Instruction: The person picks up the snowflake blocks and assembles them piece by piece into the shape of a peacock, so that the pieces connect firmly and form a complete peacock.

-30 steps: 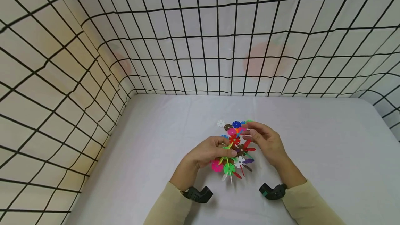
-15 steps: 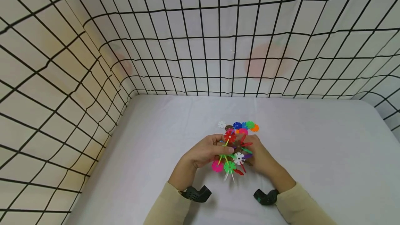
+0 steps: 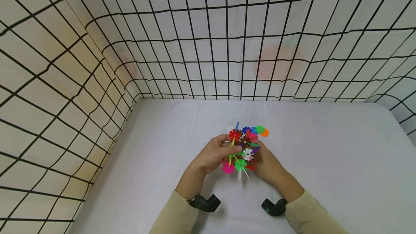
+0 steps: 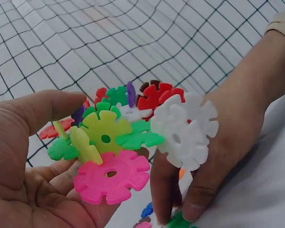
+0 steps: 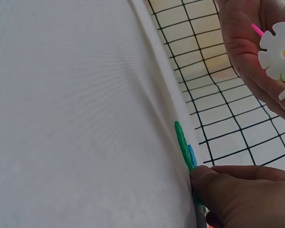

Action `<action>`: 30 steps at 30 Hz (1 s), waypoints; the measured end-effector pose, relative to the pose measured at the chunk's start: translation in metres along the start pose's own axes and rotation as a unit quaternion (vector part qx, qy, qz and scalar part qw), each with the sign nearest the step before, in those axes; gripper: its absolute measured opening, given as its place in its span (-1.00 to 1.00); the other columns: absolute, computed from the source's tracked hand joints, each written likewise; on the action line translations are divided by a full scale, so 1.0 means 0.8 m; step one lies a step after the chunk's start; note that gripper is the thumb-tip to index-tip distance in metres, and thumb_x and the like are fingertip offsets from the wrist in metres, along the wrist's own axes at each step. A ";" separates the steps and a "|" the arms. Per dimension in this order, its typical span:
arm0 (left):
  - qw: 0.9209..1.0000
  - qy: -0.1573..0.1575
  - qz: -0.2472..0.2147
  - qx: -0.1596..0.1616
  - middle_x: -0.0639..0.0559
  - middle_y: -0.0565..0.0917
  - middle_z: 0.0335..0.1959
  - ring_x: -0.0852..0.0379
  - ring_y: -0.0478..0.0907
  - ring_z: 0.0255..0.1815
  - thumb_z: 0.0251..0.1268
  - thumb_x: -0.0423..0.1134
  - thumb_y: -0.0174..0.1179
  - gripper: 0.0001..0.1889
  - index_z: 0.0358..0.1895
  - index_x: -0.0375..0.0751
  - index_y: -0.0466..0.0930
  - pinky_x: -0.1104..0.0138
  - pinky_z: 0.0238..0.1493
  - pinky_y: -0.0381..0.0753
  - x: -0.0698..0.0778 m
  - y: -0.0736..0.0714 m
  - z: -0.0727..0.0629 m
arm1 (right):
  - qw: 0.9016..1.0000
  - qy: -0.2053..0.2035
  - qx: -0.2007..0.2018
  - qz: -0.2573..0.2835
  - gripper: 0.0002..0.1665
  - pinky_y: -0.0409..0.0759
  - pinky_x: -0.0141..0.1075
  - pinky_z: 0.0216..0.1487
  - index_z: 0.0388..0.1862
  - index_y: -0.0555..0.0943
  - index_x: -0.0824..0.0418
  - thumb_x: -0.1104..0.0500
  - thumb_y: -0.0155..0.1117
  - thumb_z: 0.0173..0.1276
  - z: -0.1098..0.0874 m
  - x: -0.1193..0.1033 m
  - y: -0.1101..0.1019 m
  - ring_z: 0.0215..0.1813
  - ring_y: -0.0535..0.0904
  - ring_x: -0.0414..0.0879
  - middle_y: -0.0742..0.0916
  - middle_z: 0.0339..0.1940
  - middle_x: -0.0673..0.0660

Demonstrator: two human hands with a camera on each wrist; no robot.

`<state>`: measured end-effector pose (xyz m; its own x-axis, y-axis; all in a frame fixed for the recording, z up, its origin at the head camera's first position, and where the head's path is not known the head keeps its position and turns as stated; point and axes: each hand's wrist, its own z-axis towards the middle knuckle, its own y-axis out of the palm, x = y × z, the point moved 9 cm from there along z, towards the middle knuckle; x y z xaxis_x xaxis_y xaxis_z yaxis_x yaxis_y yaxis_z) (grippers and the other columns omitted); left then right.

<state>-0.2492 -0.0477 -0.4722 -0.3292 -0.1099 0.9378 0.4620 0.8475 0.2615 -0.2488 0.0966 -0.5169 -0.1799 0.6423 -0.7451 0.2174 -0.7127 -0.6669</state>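
Observation:
My left hand (image 3: pixel 216 154) grips a many-coloured cluster of interlocking plastic snowflake discs (image 3: pixel 248 154), held up over the table with the thumb across its near side. In the left wrist view, a pink disc (image 4: pixel 109 183) and a white disc (image 4: pixel 183 130) face the camera. My right hand (image 3: pixel 268 163) is low behind the cluster, its fingers mostly hidden from the head view. The right wrist view has its thumb and finger (image 5: pixel 204 178) pinching a green disc (image 5: pixel 182 142) close over the table, with something blue just behind.
Loose discs lie in a row beyond the hands, among them blue (image 3: pixel 246 130), green (image 3: pixel 260 129) and orange (image 3: pixel 265 133). The white-covered table (image 3: pixel 325 154) is bordered by a black wire grid (image 3: pixel 227 60) at the back and sides.
My right hand has come from the cluster's far right side, down and leftward behind it, uncovering the loose green and orange discs. The cluster in my left hand has tilted and risen slightly.

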 end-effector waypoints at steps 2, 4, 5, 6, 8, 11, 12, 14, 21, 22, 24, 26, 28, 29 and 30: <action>1.000 0.004 0.000 0.006 0.11 0.77 -0.27 0.23 0.71 -0.24 0.37 -0.31 0.28 -0.69 0.10 -0.31 0.50 0.44 -0.19 0.71 0.002 0.000 0.000 | 1.000 0.004 0.007 -0.004 -0.37 0.53 0.22 0.33 0.41 0.35 0.24 0.25 0.27 0.39 0.001 -0.001 -0.002 0.34 0.58 0.26 0.67 0.28 0.29; 1.000 0.004 0.002 0.010 0.11 0.77 -0.26 0.22 0.72 -0.23 0.38 -0.31 0.28 -0.68 0.11 -0.31 0.49 0.44 -0.17 0.71 0.002 0.000 0.000 | 1.000 0.000 0.019 -0.017 -0.45 0.52 0.22 0.33 0.36 0.44 0.27 0.22 0.26 0.42 0.001 -0.004 -0.007 0.33 0.59 0.26 0.69 0.26 0.27; 1.000 0.004 0.003 0.012 0.11 0.77 -0.25 0.22 0.72 -0.22 0.38 -0.31 0.28 -0.67 0.12 -0.31 0.49 0.43 -0.16 0.72 0.002 0.000 0.000 | 0.999 -0.003 0.027 -0.024 -0.49 0.54 0.21 0.31 0.32 0.48 0.29 0.21 0.26 0.43 0.001 -0.006 -0.009 0.29 0.61 0.25 0.71 0.22 0.27; 1.000 0.004 0.005 0.014 0.11 0.77 -0.26 0.23 0.72 -0.22 0.38 -0.30 0.28 -0.66 0.13 -0.31 0.49 0.43 -0.16 0.72 0.003 -0.001 0.000 | 0.999 -0.011 0.037 -0.034 -0.53 0.57 0.20 0.28 0.27 0.52 0.31 0.23 0.27 0.42 0.001 -0.008 -0.012 0.25 0.64 0.25 0.73 0.17 0.27; 1.000 0.005 0.006 0.015 0.13 0.77 -0.28 0.24 0.73 -0.23 0.39 -0.32 0.26 -0.67 0.14 -0.32 0.48 0.43 -0.16 0.72 0.003 -0.001 0.000 | 0.996 -0.034 0.060 -0.060 -0.58 0.65 0.14 0.18 0.18 0.58 0.36 0.28 0.32 0.37 0.002 -0.011 -0.019 0.11 0.71 0.21 0.77 0.04 0.27; 1.000 0.008 0.007 0.013 0.15 0.77 -0.32 0.26 0.73 -0.28 0.39 -0.33 0.24 -0.69 0.11 -0.33 0.48 0.43 -0.19 0.73 0.004 -0.001 0.000 | 0.990 -0.061 0.105 -0.065 -0.66 0.73 0.04 0.04 0.12 0.64 0.31 0.31 0.36 0.38 0.005 -0.010 -0.034 -0.01 0.75 0.13 0.80 -0.05 0.23; 1.000 0.009 0.006 0.011 0.16 0.77 -0.34 0.26 0.73 -0.30 0.38 -0.33 0.24 -0.72 0.07 -0.31 0.48 0.44 -0.22 0.73 0.004 0.000 0.000 | 0.989 -0.065 0.121 -0.050 -0.66 0.76 -0.09 0.01 0.12 0.65 0.30 0.32 0.36 0.38 0.006 -0.009 -0.041 -0.05 0.75 0.09 0.80 -0.07 0.22; 1.000 0.006 0.008 0.003 0.18 0.77 -0.38 0.27 0.72 -0.34 0.38 -0.32 0.24 -0.79 -0.02 -0.26 0.49 0.45 -0.26 0.71 0.002 0.000 0.000 | 0.987 -0.063 0.148 0.017 -0.65 0.76 -0.29 -0.06 0.16 0.65 0.28 0.32 0.34 0.41 0.008 -0.005 -0.057 -0.10 0.75 -0.08 0.79 -0.09 0.22; 0.997 -0.024 0.064 -0.037 0.20 0.61 -0.54 0.29 0.51 -0.48 0.39 -0.25 0.22 -0.90 -0.20 -0.14 0.49 0.48 -0.39 0.51 -0.007 0.007 -0.001 | 0.961 -0.054 0.191 0.195 -0.66 0.67 -0.57 -0.12 0.19 0.63 0.30 0.26 0.28 0.49 -0.006 -0.012 -0.114 -0.24 0.72 -0.41 0.71 -0.14 -0.02; 0.996 -0.026 0.072 -0.040 0.20 0.60 -0.55 0.29 0.49 -0.49 0.39 -0.25 0.21 -0.91 -0.20 -0.14 0.49 0.47 -0.39 0.49 -0.008 0.009 -0.001 | 0.960 -0.062 0.183 0.201 -0.69 0.68 -0.56 -0.11 0.16 0.65 0.31 0.26 0.27 0.49 -0.008 -0.016 -0.118 -0.24 0.74 -0.40 0.72 -0.15 -0.08; 0.995 -0.030 0.082 -0.045 0.20 0.60 -0.55 0.29 0.50 -0.48 0.40 -0.25 0.21 -0.90 -0.19 -0.16 0.50 0.47 -0.38 0.49 -0.010 0.010 -0.001 | 0.961 -0.081 0.162 0.208 -0.75 0.69 -0.53 -0.10 0.08 0.67 0.33 0.28 0.26 0.50 -0.010 -0.023 -0.121 -0.24 0.76 -0.36 0.76 -0.18 -0.16; 0.994 -0.033 0.087 -0.048 0.20 0.63 -0.53 0.28 0.53 -0.47 0.40 -0.25 0.21 -0.89 -0.17 -0.17 0.50 0.47 -0.36 0.52 -0.012 0.012 -0.001 | 0.961 -0.102 0.135 0.217 -0.79 0.71 -0.48 -0.10 0.02 0.68 0.36 0.31 0.25 0.49 -0.011 -0.029 -0.121 -0.22 0.77 -0.32 0.79 -0.19 -0.17; 0.994 -0.034 0.087 -0.052 0.19 0.66 -0.51 0.28 0.56 -0.48 0.39 -0.25 0.21 -0.88 -0.15 -0.19 0.51 0.46 -0.35 0.55 -0.013 0.014 0.000 | 0.962 -0.116 0.105 0.226 -0.82 0.73 -0.44 -0.09 -0.02 0.68 0.38 0.34 0.24 0.48 -0.010 -0.032 -0.118 -0.20 0.78 -0.29 0.81 -0.21 -0.15; 0.994 -0.033 0.087 -0.055 0.19 0.67 -0.51 0.28 0.57 -0.49 0.39 -0.25 0.21 -0.88 -0.15 -0.19 0.51 0.46 -0.36 0.56 -0.013 0.016 0.000 | 0.962 -0.118 0.094 0.230 -0.83 0.73 -0.44 -0.09 -0.03 0.69 0.39 0.35 0.24 0.48 -0.010 -0.032 -0.117 -0.20 0.78 -0.28 0.81 -0.21 -0.15; 0.994 -0.032 0.085 -0.060 0.18 0.69 -0.51 0.28 0.57 -0.49 0.39 -0.26 0.21 -0.89 -0.15 -0.20 0.51 0.46 -0.36 0.57 -0.013 0.017 0.000 | 0.963 -0.119 0.084 0.227 -0.83 0.73 -0.44 -0.09 -0.04 0.69 0.39 0.34 0.25 0.48 -0.010 -0.032 -0.115 -0.19 0.78 -0.29 0.80 -0.22 -0.18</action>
<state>-0.2394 -0.0346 -0.4783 -0.2885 0.0667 0.9551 0.6087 0.7828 0.1292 -0.2566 0.1479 -0.4361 -0.3212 0.1852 -0.9287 0.1702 -0.9534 -0.2490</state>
